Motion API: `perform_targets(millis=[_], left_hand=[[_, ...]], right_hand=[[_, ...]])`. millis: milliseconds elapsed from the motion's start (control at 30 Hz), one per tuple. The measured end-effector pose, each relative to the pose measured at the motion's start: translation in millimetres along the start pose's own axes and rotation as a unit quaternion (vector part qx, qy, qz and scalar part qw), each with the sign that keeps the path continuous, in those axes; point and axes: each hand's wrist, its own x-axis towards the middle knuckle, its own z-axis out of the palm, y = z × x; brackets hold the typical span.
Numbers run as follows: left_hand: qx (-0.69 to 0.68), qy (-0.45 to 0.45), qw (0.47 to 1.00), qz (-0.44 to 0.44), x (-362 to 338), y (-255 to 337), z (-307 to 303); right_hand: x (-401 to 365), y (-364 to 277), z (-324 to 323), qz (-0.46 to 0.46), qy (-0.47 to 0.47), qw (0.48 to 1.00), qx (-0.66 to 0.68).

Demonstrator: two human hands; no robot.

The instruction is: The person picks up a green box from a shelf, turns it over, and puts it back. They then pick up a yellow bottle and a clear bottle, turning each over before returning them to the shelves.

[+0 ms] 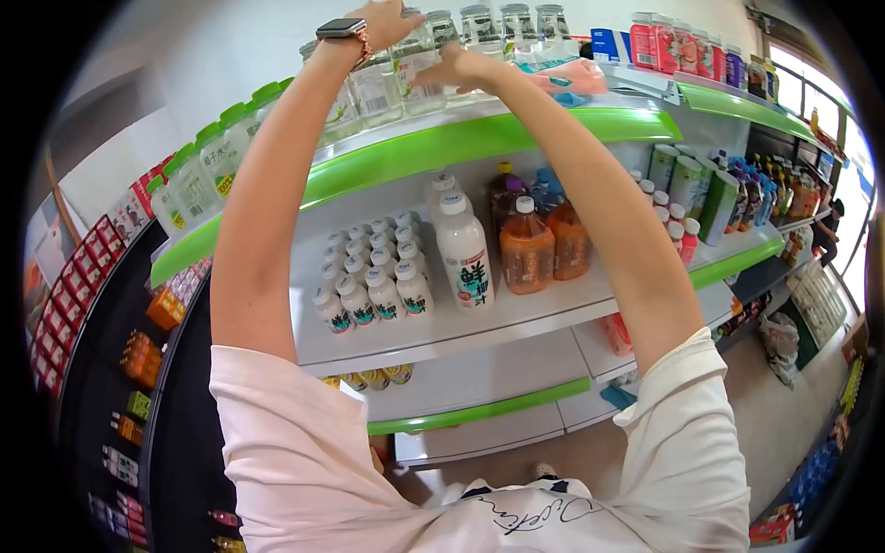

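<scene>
Both arms reach up to the top shelf (396, 157) with its green front strip. My left hand (392, 23), a watch (340, 29) on its wrist, is at the upper edge of the view, fingers stretched over the tops of the clear bottles. Lower and to the right, my right hand (464, 70) has its fingers extended and apart, beside the front of a clear bottle (412, 66) with a pale label. That bottle stands between the two hands. More clear bottles with silvery lids (478, 26) line up behind and to the right.
Green-capped bottles (219, 157) stand on the shelf's left. A pink and teal packet (564, 76) lies right of my right hand. Below are small white bottles (383, 293), a large white bottle (466, 253) and orange drinks (527, 249). Another person (827, 230) is far right.
</scene>
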Motion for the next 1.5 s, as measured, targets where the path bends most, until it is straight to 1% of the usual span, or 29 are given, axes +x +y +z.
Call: perform_targets(millis=[33, 67, 100, 233, 300, 333, 400, 433, 467, 500, 533, 600, 633, 667, 700, 733, 767, 800, 867, 900, 933, 1033, 1067, 1167, 1200, 1333, 1400, 1467, 1500], left_hand=[[0.005, -0.003, 1.0, -0.007, 4, -1, 4], [-0.014, 0.051, 0.998, 0.034, 8, -3, 7], [-0.032, 0.104, 0.991, 0.074, 10, -5, 11], [-0.041, 0.16, 0.983, 0.08, -2, 11, 13], [-0.133, 0.197, 0.965, 0.115, -14, 24, 4], [-0.129, 0.196, 0.966, 0.111, -21, 27, -3], [-0.264, 0.313, 0.902, 0.139, -36, 30, -21], [-0.312, 0.346, 0.873, 0.146, -47, 37, -31], [-0.357, 0.378, 0.84, 0.154, -60, 46, -42], [-0.341, 0.403, 0.83, 0.181, -72, 54, -54], [-0.319, 0.427, 0.822, 0.202, -90, 58, -64], [-0.322, 0.453, 0.781, 0.287, -127, 52, -74], [-0.13, 0.48, 0.807, 0.318, -157, 60, -74], [-0.099, 0.471, 0.86, 0.169, -198, 72, -64], [-0.064, 0.451, 0.89, 0.015, -238, 88, -55], [-0.394, 0.543, 0.739, -0.066, -254, 130, -53], [-0.48, 0.494, 0.724, -0.044, -297, 130, -44], [-0.486, 0.437, 0.756, 0.04, -331, 127, -37], [-0.421, 0.455, 0.778, -0.096, -398, 154, -24], [-0.464, 0.439, 0.765, -0.076, -434, 155, -14], [-0.479, 0.469, 0.727, -0.148, -467, 166, -1], [-0.453, 0.549, 0.59, -0.381, -549, 198, 20], [-0.427, 0.546, 0.56, -0.454, -570, 209, 22], [-0.327, 0.556, 0.437, -0.627, -614, 242, 27], [-0.309, 0.568, 0.433, -0.628, -629, 253, 25], [-0.245, 0.595, 0.383, -0.663, -674, 260, 0], [-0.216, 0.574, 0.377, -0.694, -690, 247, -23], [-0.215, 0.579, 0.395, -0.68, -713, 225, -46], [-0.221, 0.566, 0.416, -0.677, -722, 216, -59]], right_hand=[[10, 6, 8, -0.004, 0.036, 0.999, 0.039], [11, 4, 11, -0.008, 0.073, 0.994, 0.079], [14, 2, 7, -0.009, 0.001, 1.0, 0.029], [4, 3, 3, -0.011, -0.011, 1.0, -0.025], [0, 14, -2, -0.28, 0.037, 0.949, -0.142], [0, 13, 0, -0.284, 0.035, 0.948, -0.139], [-15, -7, -1, -0.234, 0.168, 0.949, 0.128], [-45, -32, -17, -0.174, 0.203, 0.962, 0.049], [-59, -41, -20, -0.181, 0.198, 0.962, 0.054], [-68, -47, -21, -0.289, 0.254, 0.912, 0.141], [-77, -54, -15, -0.389, 0.299, 0.84, 0.231], [-95, -77, 6, -0.501, 0.359, 0.725, 0.308], [-108, -81, 21, -0.477, 0.343, 0.751, 0.301], [-126, -84, 38, -0.454, 0.325, 0.776, 0.294], [-154, -89, 57, -0.458, 0.301, 0.764, 0.339], [-185, -96, 75, -0.466, 0.278, 0.744, 0.39], [-211, -97, 92, -0.478, 0.233, 0.734, 0.422], [-237, -98, 109, -0.49, 0.186, 0.721, 0.454], [-292, -90, 139, -0.446, -0.015, 0.731, 0.516], [-320, -89, 153, -0.414, -0.117, 0.742, 0.514], [-343, -87, 166, -0.386, -0.217, 0.746, 0.497], [-400, -96, 202, -0.289, -0.437, 0.709, 0.472], [-418, -98, 217, -0.264, -0.505, 0.692, 0.442], [-472, -98, 253, -0.178, -0.677, 0.579, 0.418], [-485, -103, 256, -0.134, -0.746, 0.528, 0.383], [-545, -133, 289, -0.155, -0.731, 0.466, 0.474], [-556, -163, 301, -0.124, -0.759, 0.419, 0.483], [-555, -202, 313, -0.07, -0.806, 0.388, 0.441], [-561, -220, 315, -0.076, -0.785, 0.393, 0.473]])
